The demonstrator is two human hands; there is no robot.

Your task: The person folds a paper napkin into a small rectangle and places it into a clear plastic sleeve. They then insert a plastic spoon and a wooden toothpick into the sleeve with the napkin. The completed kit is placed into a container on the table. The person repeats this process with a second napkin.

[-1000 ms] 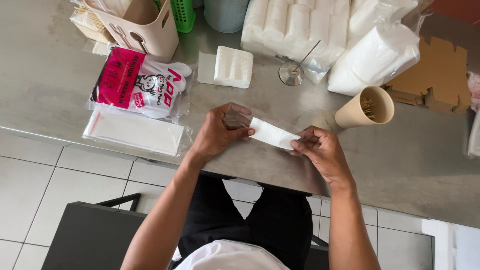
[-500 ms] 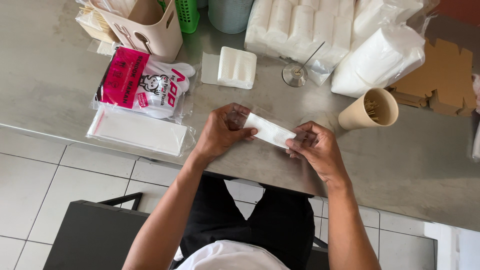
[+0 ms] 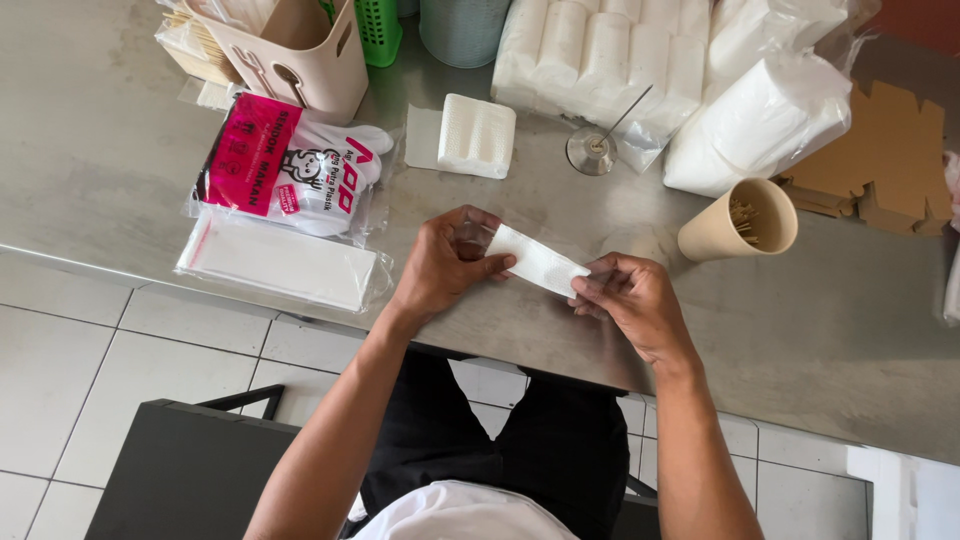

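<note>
Folded napkin (image 3: pixel 535 259) between both hands — paper cup (image 3: pixel 738 220), napkin stack (image 3: pixel 477 135) near.

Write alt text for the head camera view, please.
A seated person's left hand and right hand hold a folded white napkin between them above a steel table, near a paper cup and napkin packs.

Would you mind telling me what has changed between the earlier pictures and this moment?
Very little. Both hands, left hand and right hand, keep their grip on the folded white napkin above the metal table; the fingers only shifted slightly along its ends. Nothing was let go. The paper cup and the packets stayed put.
</note>
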